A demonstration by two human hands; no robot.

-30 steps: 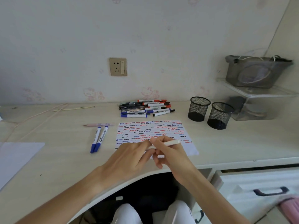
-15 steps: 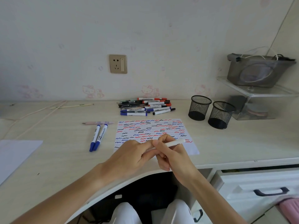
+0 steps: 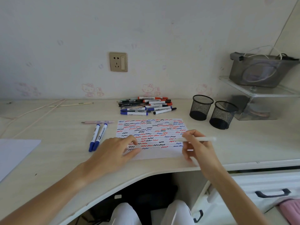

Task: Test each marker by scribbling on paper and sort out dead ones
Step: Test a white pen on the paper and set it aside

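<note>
My right hand [image 3: 198, 148] grips a white marker [image 3: 203, 139] above the right edge of the test paper [image 3: 155, 153], its tip pointing left toward the sheet. The paper is covered with red, blue and black squiggles. My left hand [image 3: 113, 151] rests on the paper's lower left corner with loosely curled fingers, and nothing shows in it. A pile of several red, blue and black markers [image 3: 146, 105] lies behind the paper. Two blue markers [image 3: 97, 137] lie side by side left of the paper, with a pink pen [image 3: 97, 122] above them.
Two black mesh pen cups [image 3: 201, 108] [image 3: 223, 115] stand at the right, next to a clear shelf [image 3: 259, 93] with a grey pouch on it. A blank white sheet [image 3: 14, 153] lies at the far left. Thin sticks [image 3: 71, 104] lie at the back left. A drawer [image 3: 272, 192] is below right.
My hands were together on the white marker over the paper's lower edge. They have parted: the left moved left onto the paper, the right moved right with the marker.
</note>
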